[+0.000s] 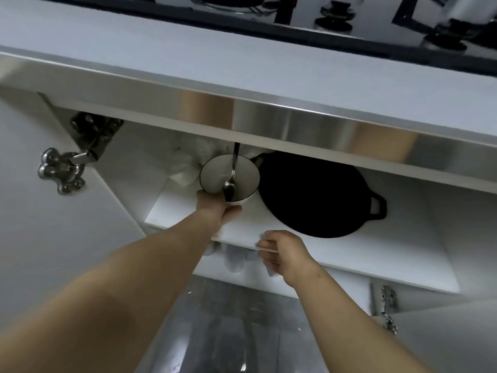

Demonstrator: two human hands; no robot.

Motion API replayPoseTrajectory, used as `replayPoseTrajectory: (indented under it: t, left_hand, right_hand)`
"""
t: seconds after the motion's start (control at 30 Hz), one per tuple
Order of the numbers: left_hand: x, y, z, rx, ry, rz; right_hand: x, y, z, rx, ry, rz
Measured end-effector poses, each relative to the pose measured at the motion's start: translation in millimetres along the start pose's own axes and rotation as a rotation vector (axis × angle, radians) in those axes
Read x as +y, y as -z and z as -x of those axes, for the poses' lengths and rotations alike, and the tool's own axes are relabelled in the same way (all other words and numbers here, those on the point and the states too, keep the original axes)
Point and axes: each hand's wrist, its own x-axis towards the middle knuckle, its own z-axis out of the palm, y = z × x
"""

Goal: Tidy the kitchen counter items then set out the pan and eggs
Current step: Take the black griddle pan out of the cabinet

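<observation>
White shelf (349, 251) inside an open cupboard below the surface (134, 41) carries everything of interest. The left hand (215, 208) reaches in over the shelf's front edge and its grip is closed around the near wall of a white bowl (215, 170) with a dark rim, thumb on the rim and fingers (234, 211) wrapped beneath; whether the bowl rests on the shelf or is lifted just off it I cannot tell. A metal spoon (230, 181) lies in the bowl, its head down by the grip and its handle sticking up and away past the far rim. Just to the right of that grip sits a black pan (314, 195), round and flat on the shelf, close beside the bowl, with a small loop handle on its far right side. Beyond the bowl, further into the cupboard, some crumpled white plastic or cloth (188, 162) is bunched. The right hand (285, 254) is nearer than the left, at the shelf's front edge, fingers curled loosely over the lip and holding no object; the pan is just beyond it. Up above, a black hob (322, 25) sits on the surface. A steel hinge (64, 168) shows to the left of the left grip on the open door.
</observation>
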Motion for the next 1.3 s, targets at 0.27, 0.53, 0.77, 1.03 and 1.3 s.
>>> replayPoseTrajectory:
  t: [0.27,0.53,0.77,1.03,1.3]
  left_hand:
    - [-0.6,48.4,60.5,-0.005,0.146,-0.23]
    - [24.6,99.7,216.2,-0.051,0.149,-0.456]
    - [57.9,132.6,300.7,-0.091,0.14,-0.523]
    - [98.4,180.4,353.7,-0.119,0.046,-0.429]
    - [173.3,251.2,400.3,-0.166,-0.056,-0.385]
  right_hand:
    - [-8.2,0.1,55.4,0.037,-0.059,-0.018]
    - [-18.2,-10.1,167.4,0.037,0.002,0.181]
    - [-31.3,-36.5,232.0,-0.063,0.044,0.068]
    - [-38.7,-73.3,301.2,-0.126,0.192,-0.017]
    - [-56.4,-148.5,384.6,-0.142,0.35,-0.121]
